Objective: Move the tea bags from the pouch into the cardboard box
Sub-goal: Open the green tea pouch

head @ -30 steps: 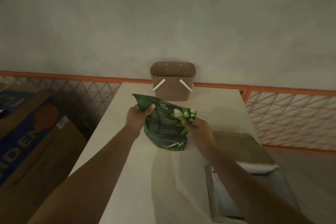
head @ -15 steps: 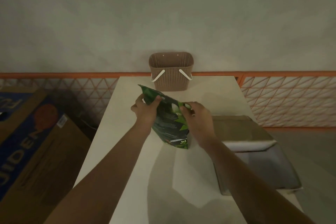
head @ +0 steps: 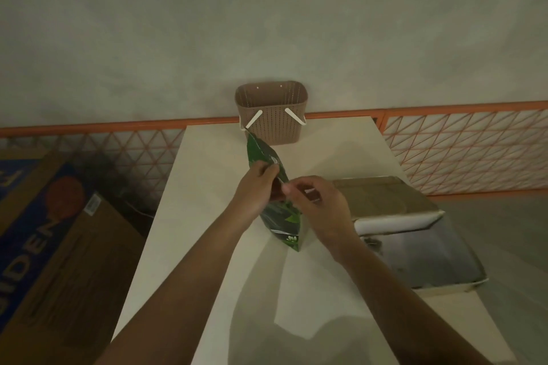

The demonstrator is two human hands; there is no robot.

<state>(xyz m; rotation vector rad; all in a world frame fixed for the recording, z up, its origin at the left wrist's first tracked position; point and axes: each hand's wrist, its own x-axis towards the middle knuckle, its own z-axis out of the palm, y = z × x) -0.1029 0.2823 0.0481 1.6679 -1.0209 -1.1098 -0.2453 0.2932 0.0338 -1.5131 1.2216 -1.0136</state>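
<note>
Pouch (head: 278,210) opening, shown from the head view. One green pouch is stood on its base near the middle of the white table (head: 207,216), tilted so that its top leans away toward the basket (head: 272,111). The pouch is pinched near its upper edge by the left hand (head: 256,187), thumb and fingers closed on the film. The right hand (head: 318,201) is brought to the same edge from the other side, fingertips drawn together at the mouth; whether they are clamped on the seal or merely touching it cannot be told, since that edge is hidden by the hands.

The step in hand is judged to be the opening of the pouch; no tea bags are seen outside it, so the transfer is taken as not yet begun. The next move is judged to call for the two sides of the mouth being parted, the pouch being steadied by one hand while the other is passed inside.

Counted: one pouch, one cardboard box (head: 415,234) lying open just to the right of the pouch, one brown basket at the far edge of the table, and two hands. The number of tea bags cannot be given.
</note>
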